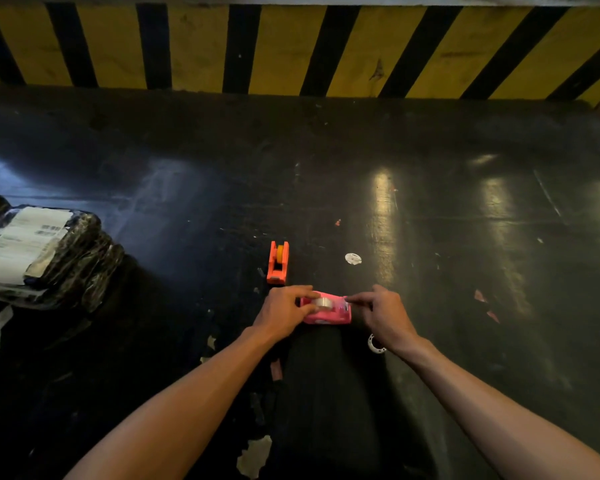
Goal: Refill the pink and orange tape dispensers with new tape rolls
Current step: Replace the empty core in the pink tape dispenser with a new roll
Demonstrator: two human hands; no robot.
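A pink tape dispenser [328, 317] lies on the dark floor between my hands, with a clear tape roll [324, 302] seated in it. My left hand [283, 311] holds the dispenser's left end, thumb against the roll. My right hand [383, 313] pinches at the dispenser's right end, by the cutter, apparently on the tape's end. An orange tape dispenser [278, 263] stands just beyond, with a yellowish roll in its upper end. A white empty tape core [374, 344] lies by my right wrist.
A stack of black plastic-wrapped parcels with white labels [39, 251] sits at the left. A yellow and black striped barrier [291, 50] runs along the far side. A round white scrap [353, 258] and bits of torn paper litter the floor.
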